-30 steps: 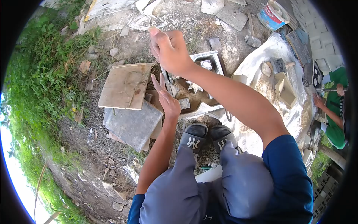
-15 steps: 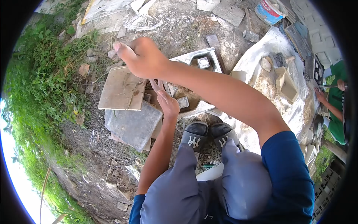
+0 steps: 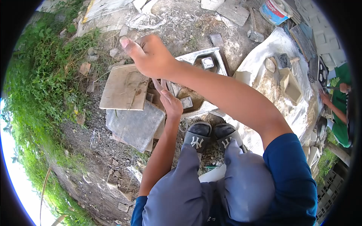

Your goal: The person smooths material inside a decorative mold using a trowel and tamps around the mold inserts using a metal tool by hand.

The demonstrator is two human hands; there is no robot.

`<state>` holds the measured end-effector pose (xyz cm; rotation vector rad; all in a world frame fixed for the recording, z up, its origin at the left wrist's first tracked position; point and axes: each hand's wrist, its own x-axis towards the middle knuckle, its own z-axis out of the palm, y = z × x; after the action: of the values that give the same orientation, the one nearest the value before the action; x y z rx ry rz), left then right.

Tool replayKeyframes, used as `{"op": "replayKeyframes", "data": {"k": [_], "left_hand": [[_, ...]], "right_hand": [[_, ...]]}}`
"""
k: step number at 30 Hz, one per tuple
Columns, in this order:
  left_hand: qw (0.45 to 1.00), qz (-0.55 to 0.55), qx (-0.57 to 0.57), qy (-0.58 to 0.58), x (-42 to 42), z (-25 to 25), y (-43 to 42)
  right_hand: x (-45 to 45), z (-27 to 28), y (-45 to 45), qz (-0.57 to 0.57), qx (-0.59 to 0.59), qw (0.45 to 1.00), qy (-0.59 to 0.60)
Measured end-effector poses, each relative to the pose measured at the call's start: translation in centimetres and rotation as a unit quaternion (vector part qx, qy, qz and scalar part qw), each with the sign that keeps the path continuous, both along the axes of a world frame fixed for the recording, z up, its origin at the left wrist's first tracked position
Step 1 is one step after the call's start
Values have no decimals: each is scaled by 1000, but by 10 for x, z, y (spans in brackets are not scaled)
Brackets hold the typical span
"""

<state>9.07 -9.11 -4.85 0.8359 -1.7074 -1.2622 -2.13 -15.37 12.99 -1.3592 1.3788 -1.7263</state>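
Observation:
My right hand [image 3: 152,56] is raised above the tiles and the mold, its fingers curled in and the thumb out. Whatever the curled fingers hold, if anything, is hidden. Lower down, my left hand [image 3: 171,102] has its fingers stretched out beside the near left side of a pale angular mold [image 3: 205,109]. Inside the mold lie small square blocks [image 3: 186,102] and brownish material. A beige square tile [image 3: 122,88] rests over a grey slab [image 3: 134,126] to the left of my left hand. My right forearm covers part of the mold.
On the right, a white sheet [image 3: 256,56] carries sandy material and a box-like form [image 3: 290,86]. A paint bucket [image 3: 273,13] stands at the back. At the far right is another person in green [image 3: 341,105]. Green plants [image 3: 41,75] border the left.
My right hand has shifted slightly to the right, and its thumb is a little farther right. My left hand remains in nearly the same place beside the mold.

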Motion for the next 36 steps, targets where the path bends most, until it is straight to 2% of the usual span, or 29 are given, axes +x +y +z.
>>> {"op": "replayKeyframes", "data": {"k": [3, 5, 6, 8, 11, 12, 17, 20, 23, 27, 28, 32, 36], "left_hand": [[1000, 9, -26, -6, -6, 2, -4], [999, 18, -38, -2, -3, -5, -2], [1000, 18, -26, -2, -2, -5, -1], [999, 20, -27, -10, -2, -6, -3], [1000, 17, -26, 5, -5, 3, -2], [1000, 13, -26, 7, -8, 3, -3], [999, 16, -24, -13, -1, -2, -2], [999, 25, -34, -2, -9, 13, -3], [1000, 21, -9, -10, -1, 0, 0], [999, 31, -42, -10, -7, 3, -2], [999, 25, -32, -16, -6, 2, -2], [999, 20, -29, -22, -2, 3, 0], [999, 17, -28, -23, -4, 4, 0]], "right_hand": [[-4, 3, -2, -15, 65, 996, -55], [-3, 6, 7, -53, -32, 997, -46], [-8, -7, 10, -47, -27, 997, -47], [-25, -37, 12, -35, -61, 989, -130], [-11, -16, 13, -48, -33, 988, -145], [-11, -16, 15, -40, -95, 992, -79], [-10, -29, 7, -35, -48, 990, -130], [-2, -9, 19, -4, -113, 993, -41], [-10, -26, 23, -7, -59, 992, -109], [-6, -4, 19, -11, -36, 995, -95], [-8, 5, 25, 0, -78, 990, -118], [-6, -24, 16, 1, -16, 993, -120], [-10, 1, 24, -1, -80, 989, -120]]}}
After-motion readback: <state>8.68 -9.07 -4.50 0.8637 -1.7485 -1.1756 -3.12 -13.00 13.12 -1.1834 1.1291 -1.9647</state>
